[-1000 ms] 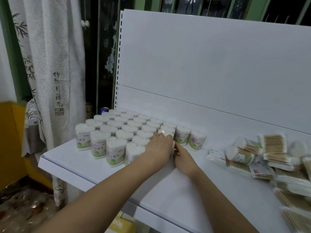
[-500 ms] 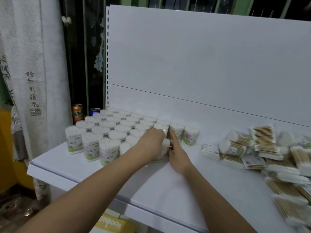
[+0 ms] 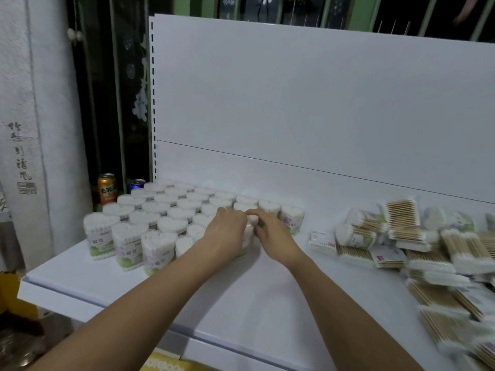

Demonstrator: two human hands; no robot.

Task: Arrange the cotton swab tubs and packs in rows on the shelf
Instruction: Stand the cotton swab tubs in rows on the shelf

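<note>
- Both hands have been kept at the right front corner of the tub block since half a second ago; only small finger shifts are seen, while the view itself has swung slightly.
- The left hand (image 3: 227,234) is curled over the top and near side of the front tub (image 3: 247,231), which is largely hidden beneath it.
- The right hand (image 3: 270,231) is set against the same tub from the right, its fingers bent round the rim; the two hands are close together, nearly touching above it.
- The tub being seated is judged to be the last of the front row, on the shelf (image 3: 241,303) just in front of the arranged tubs (image 3: 166,210).
- The arranged tubs are stood upright in tight diagonal rows at the shelf's left end, against the back panel (image 3: 294,116).
- The loose packs (image 3: 401,236) are heaped unsorted at the right end, well apart from the block, so much of the task is judged to be outstanding.
- A risk is seen in the tight packing: if the tub is pushed in too hard, its neighbours could be shoved out of line or toppled.
- Tubs along the front left stand near the shelf edge, so a sideways knock could send one off.
- An orange can (image 3: 107,187) and a blue can (image 3: 137,184) stand behind the shelf's left end.
</note>
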